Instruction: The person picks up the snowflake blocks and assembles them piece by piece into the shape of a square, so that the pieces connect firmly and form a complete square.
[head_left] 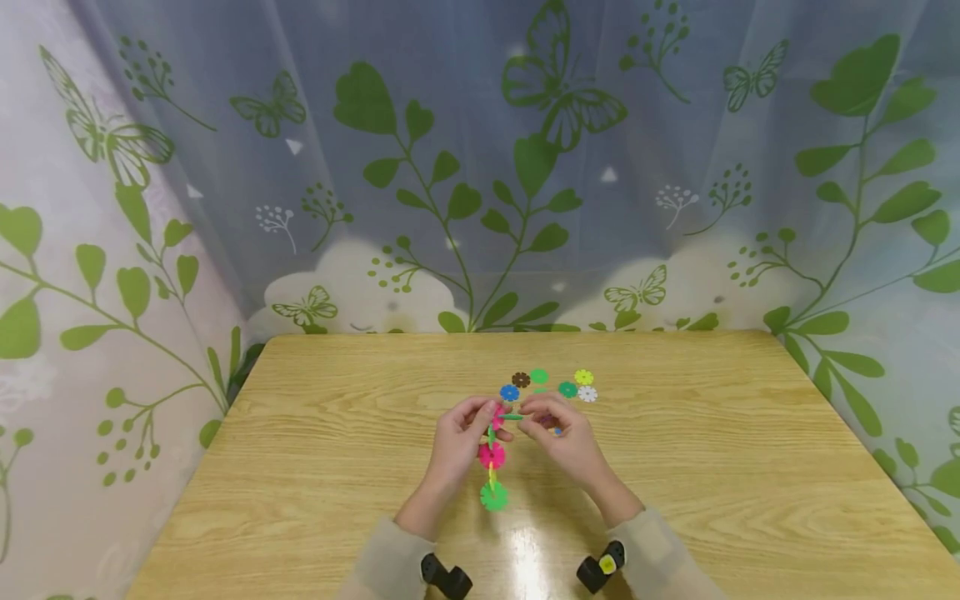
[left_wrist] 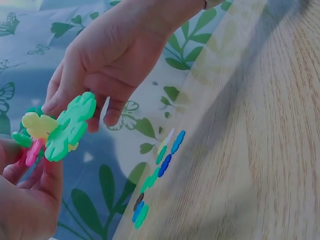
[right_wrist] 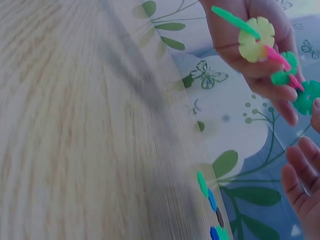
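Note:
My left hand [head_left: 452, 439] grips a chain of interlocked plastic snowflake discs by its upper part, at a pink disc [head_left: 498, 417]. Below the fingers hang another pink disc [head_left: 492, 456], an edge-on yellow disc [head_left: 492, 477] and a light green disc [head_left: 493, 497] at the bottom. My right hand [head_left: 573, 442] pinches a darker green disc [head_left: 512, 417], seen edge-on, at the chain's upper end. In the right wrist view, that green disc [right_wrist: 307, 97] meets the pink one, with the right thumb at its edge.
Loose discs lie on the wooden table [head_left: 337, 433] beyond the hands: a brown disc [head_left: 521, 380], a blue disc [head_left: 509, 392], a yellow disc [head_left: 584, 377], a white disc [head_left: 587, 393] and several green ones. A patterned curtain [head_left: 480, 167] hangs behind the table's far edge.

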